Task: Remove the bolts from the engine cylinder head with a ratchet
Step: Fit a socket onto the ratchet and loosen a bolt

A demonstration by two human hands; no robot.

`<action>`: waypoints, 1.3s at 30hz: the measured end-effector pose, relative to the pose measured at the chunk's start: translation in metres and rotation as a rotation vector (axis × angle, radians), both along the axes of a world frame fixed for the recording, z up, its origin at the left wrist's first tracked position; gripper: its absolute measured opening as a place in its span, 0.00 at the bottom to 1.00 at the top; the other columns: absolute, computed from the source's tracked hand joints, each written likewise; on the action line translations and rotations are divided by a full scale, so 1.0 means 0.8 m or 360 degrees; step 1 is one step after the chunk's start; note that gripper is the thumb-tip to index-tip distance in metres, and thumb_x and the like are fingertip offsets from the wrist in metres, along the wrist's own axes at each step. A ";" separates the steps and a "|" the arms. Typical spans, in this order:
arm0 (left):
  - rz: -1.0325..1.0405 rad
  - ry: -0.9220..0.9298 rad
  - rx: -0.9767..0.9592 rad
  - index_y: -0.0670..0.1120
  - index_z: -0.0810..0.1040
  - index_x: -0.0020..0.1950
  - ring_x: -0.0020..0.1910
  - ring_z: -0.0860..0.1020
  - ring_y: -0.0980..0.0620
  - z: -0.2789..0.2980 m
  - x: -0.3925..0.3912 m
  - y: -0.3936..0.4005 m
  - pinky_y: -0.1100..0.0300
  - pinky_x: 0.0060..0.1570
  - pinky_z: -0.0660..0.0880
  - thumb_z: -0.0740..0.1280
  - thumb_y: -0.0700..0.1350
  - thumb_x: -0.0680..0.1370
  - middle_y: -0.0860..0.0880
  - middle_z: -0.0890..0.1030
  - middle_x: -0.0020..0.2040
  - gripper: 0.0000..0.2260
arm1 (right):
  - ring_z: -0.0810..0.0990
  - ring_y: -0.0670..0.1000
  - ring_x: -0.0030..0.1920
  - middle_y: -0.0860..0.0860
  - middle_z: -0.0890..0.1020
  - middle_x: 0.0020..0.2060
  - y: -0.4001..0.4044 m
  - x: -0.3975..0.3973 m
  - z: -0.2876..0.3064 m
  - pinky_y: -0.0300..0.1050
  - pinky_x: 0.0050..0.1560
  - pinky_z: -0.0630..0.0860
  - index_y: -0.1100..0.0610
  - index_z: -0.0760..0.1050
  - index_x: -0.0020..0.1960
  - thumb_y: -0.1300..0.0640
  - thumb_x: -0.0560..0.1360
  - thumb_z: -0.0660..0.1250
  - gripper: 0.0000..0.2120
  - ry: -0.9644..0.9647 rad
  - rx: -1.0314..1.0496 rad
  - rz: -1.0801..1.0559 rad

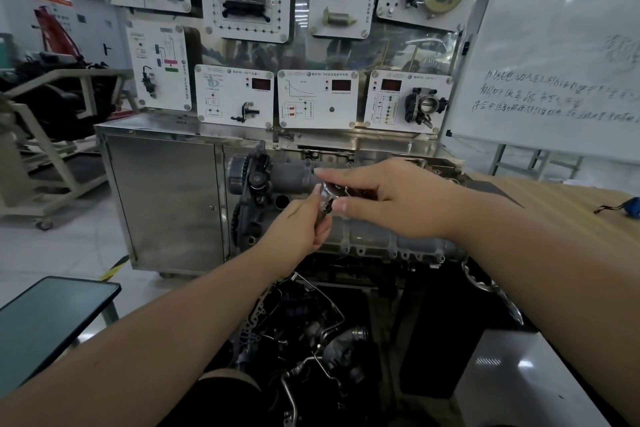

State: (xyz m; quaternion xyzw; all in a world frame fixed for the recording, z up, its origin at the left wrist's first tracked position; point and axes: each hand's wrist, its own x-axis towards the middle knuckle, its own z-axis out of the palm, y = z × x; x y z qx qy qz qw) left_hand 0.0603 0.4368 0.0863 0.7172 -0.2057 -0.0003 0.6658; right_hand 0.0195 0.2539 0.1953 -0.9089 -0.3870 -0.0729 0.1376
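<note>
A grey engine cylinder head point(374, 239) lies across the middle of the view on an engine stand. Small bolts point(393, 254) line its near flange. Above it both hands meet on a chrome ratchet point(326, 193). My right hand point(388, 192) grips the ratchet's head and handle from above, fingers curled round it. My left hand point(298, 232) comes from below and pinches the dark socket end under the ratchet head. The socket's tip is hidden by my fingers.
A steel cabinet point(166, 198) with sensor display panels point(318, 99) stands behind the engine. A whiteboard point(561, 55) is at the right, a wooden table point(571, 211) below it. A dark tablet point(48, 319) lies at lower left. Hoses and engine parts point(311, 333) hang below.
</note>
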 end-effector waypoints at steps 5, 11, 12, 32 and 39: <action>0.0090 0.0060 0.0016 0.43 0.65 0.30 0.22 0.57 0.55 -0.013 0.007 0.010 0.66 0.22 0.59 0.52 0.57 0.77 0.49 0.63 0.26 0.22 | 0.77 0.60 0.36 0.44 0.87 0.48 0.012 0.001 -0.011 0.39 0.39 0.76 0.29 0.71 0.66 0.46 0.84 0.59 0.15 0.0577 0.0422 -0.0012; 0.0291 -0.0209 0.0144 0.45 0.68 0.32 0.24 0.60 0.57 0.013 0.012 0.028 0.67 0.26 0.61 0.53 0.51 0.79 0.56 0.63 0.25 0.18 | 0.70 0.62 0.38 0.66 0.84 0.46 0.031 0.010 0.010 0.41 0.26 0.67 0.54 0.82 0.61 0.56 0.81 0.65 0.11 0.1113 0.0907 -0.0022; 0.0327 -0.0236 0.0156 0.49 0.68 0.30 0.24 0.61 0.58 0.018 0.010 0.031 0.68 0.26 0.62 0.53 0.51 0.77 0.57 0.64 0.25 0.17 | 0.71 0.63 0.42 0.67 0.84 0.49 0.034 0.011 0.013 0.41 0.26 0.67 0.59 0.82 0.61 0.55 0.81 0.65 0.12 0.1117 0.0880 -0.0015; 0.0624 -0.0167 -0.0164 0.42 0.71 0.36 0.25 0.65 0.47 0.049 0.011 0.046 0.59 0.25 0.66 0.53 0.44 0.86 0.44 0.71 0.28 0.20 | 0.81 0.41 0.35 0.46 0.85 0.37 0.082 -0.072 -0.032 0.38 0.38 0.78 0.48 0.80 0.42 0.30 0.70 0.64 0.22 0.0783 0.1323 -0.0107; 0.0357 -0.0078 -0.0159 0.51 0.75 0.34 0.33 0.71 0.50 0.022 0.004 0.021 0.56 0.40 0.68 0.55 0.59 0.77 0.46 0.73 0.33 0.19 | 0.82 0.49 0.30 0.50 0.85 0.33 0.111 -0.017 -0.031 0.42 0.32 0.77 0.55 0.78 0.45 0.38 0.78 0.65 0.20 0.1658 0.2723 -0.0592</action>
